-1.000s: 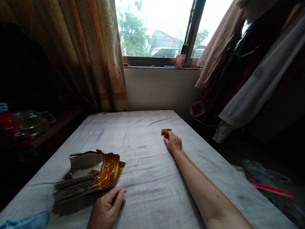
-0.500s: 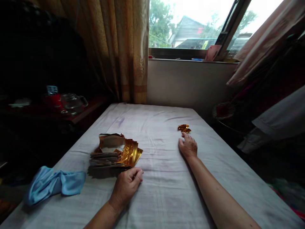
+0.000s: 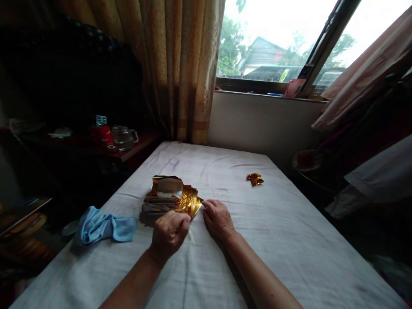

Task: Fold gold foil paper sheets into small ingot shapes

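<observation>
A fanned stack of gold foil paper [image 3: 189,199] with grey backs lies left of centre on the white-sheeted bed. My right hand [image 3: 219,219] has come to the stack's right tip, thumb and forefinger closed on the pointed corner of a gold sheet. Curled into a fist, my left hand [image 3: 170,234] rests at the near edge of the stack; nothing shows in it, and its fingertips are partly hidden. Farther off to the right sit a few small folded gold foil pieces [image 3: 255,179], away from both hands.
A crumpled light-blue cloth [image 3: 104,227] lies at the bed's left side. Beyond it, a dark side table [image 3: 141,146] holds a glass mug [image 3: 122,138] and a red container [image 3: 102,135]. Clothes [image 3: 383,171] hang on the right; a curtain [image 3: 193,77] and window are ahead.
My right hand has moved left from the small folded pieces to the stack's corner. My left hand has turned into a fist closer to the stack. The view has shifted slightly.
</observation>
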`<state>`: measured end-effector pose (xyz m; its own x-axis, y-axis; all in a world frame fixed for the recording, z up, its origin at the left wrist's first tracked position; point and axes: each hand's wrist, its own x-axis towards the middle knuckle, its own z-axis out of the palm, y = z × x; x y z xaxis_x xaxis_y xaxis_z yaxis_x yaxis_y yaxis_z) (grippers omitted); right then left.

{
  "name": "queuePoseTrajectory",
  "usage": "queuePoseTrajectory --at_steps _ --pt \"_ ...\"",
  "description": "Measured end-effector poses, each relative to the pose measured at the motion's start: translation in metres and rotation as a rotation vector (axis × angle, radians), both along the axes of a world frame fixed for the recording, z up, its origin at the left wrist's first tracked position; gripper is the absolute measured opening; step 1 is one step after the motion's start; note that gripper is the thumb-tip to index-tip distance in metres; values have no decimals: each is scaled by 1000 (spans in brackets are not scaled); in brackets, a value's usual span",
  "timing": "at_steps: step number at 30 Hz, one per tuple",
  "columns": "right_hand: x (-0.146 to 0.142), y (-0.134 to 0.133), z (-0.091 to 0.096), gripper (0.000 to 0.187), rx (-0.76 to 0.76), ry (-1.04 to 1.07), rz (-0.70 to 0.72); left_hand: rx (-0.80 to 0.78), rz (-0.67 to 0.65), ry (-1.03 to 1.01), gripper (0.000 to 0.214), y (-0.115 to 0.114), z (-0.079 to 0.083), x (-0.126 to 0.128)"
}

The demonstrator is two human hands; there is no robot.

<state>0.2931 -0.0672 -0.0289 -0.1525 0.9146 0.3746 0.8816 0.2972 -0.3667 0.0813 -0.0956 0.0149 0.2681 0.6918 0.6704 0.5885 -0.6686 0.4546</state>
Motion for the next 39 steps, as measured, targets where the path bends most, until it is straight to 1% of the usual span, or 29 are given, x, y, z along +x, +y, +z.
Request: queuePoseTrajectory --at_steps 3,4,5,6,7,9,12,17,21,24,30,33,36,39 --pt "-8 -3 7 34 -6 39 -16 191 209 -64 30 21 10 -35" --pt "-12 -3 11 33 -10 51 -19 212 311 -92 30 30 10 -47" --pt "-16 -1 16 32 -15 63 -19 195 388 -116 34 38 8 -58" --pt "-21 1 21 32 -22 73 -17 144 423 -140 38 45 5 -67" --pt "-27 5 27 32 -30 83 -15 80 427 -170 43 51 1 -75" --pt "-41 16 38 31 -52 107 -25 13 411 -182 49 60 -9 -83" --pt "-62 36 50 28 -113 150 -102 -54 383 -196 52 63 -20 -85" --pt "-84 65 58 32 -208 232 -218 -136 414 -235 49 60 -26 -82" --pt "-91 73 61 25 -251 253 -262 -189 422 -248 46 60 -28 -82" --pt "-92 73 61 16 -271 248 -283 -214 425 -252 47 59 -28 -80" --pt "-86 73 52 15 -288 297 -281 -247 423 -258 48 57 -26 -77" --pt "-89 75 48 20 -280 347 -248 -249 422 -258 47 57 -26 -77" --pt "-94 80 45 8 -272 391 -233 -242 418 -256 47 58 -26 -77" --pt "-93 84 40 12 -251 466 -244 -230 420 -253 45 58 -26 -77"
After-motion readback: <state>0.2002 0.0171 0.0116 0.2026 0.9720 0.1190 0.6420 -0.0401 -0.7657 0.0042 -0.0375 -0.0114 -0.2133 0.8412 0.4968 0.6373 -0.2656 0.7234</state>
